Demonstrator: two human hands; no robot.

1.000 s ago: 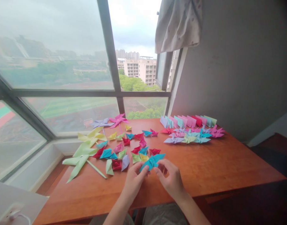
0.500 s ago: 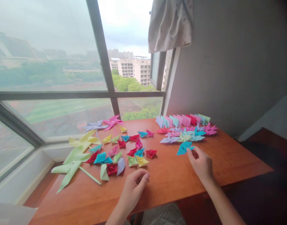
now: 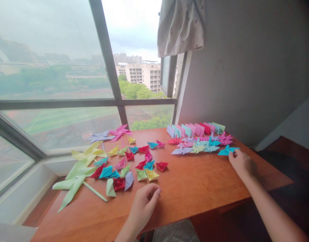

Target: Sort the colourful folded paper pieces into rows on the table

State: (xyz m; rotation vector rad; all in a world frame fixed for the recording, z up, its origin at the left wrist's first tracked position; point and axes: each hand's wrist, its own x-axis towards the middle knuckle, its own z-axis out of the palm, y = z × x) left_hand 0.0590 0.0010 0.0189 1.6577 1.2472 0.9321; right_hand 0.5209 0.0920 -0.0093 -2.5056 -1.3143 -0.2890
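My right hand [image 3: 241, 163] reaches to the far right of the wooden table [image 3: 200, 188] and pinches a blue folded paper crane [image 3: 227, 150], which rests at the right end of a row of paper cranes [image 3: 195, 146]. My left hand [image 3: 144, 203] lies near the table's front edge with its fingers loosely curled and nothing in them. It is just below a scatter of small folded paper pieces [image 3: 134, 164] in red, blue, green, yellow and pink.
Behind the cranes stands a row of folded coloured papers [image 3: 196, 128]. Green and yellow paper pinwheels [image 3: 80, 171] lie at the table's left, purple and pink ones [image 3: 111, 134] by the window. A grey wall rises on the right; a cloth [image 3: 181, 27] hangs above.
My right hand carried the blue crane from the table's middle rightward to the end of the crane row. My left hand let go of it and stayed near the front edge.
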